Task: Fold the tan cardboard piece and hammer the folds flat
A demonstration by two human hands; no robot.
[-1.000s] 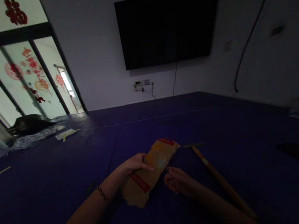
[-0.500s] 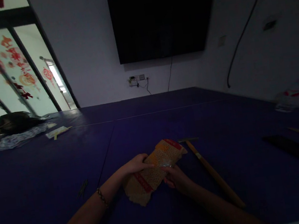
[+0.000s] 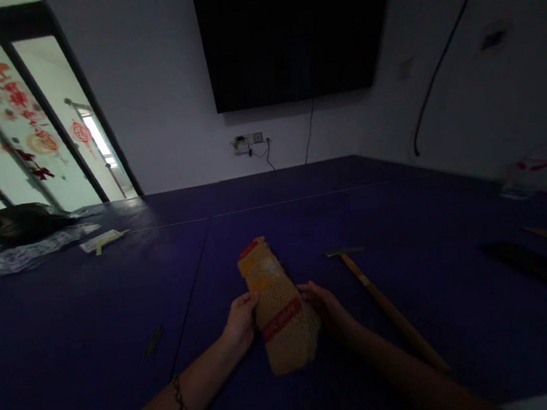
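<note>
A tan piece of packaging [image 3: 279, 305] with red bands and an orange patch stands nearly upright between my hands, its top leaning a little left. My left hand [image 3: 242, 317] grips its left edge, thumb on the front. On the opposite edge, my right hand [image 3: 324, 302] holds it with bent fingers, some of them hidden behind it. To the right, a hammer [image 3: 393, 313] with a wooden handle and thin metal head lies on the purple surface [image 3: 162, 280]. Several thin dark sticks or nails [image 3: 151, 341] lie left of my left forearm.
A long black object [image 3: 539, 271] lies at the right, near a clear plastic item [image 3: 518, 189]. At the far left are a dark bag [image 3: 24, 223], crumpled plastic [image 3: 32, 253] and a white packet [image 3: 101, 240]. A screen [image 3: 299, 33] hangs on the wall.
The packaging has turned from a slant toward the right to nearly upright. My left hand has moved down its left edge, and my right hand has shifted slightly to its right edge.
</note>
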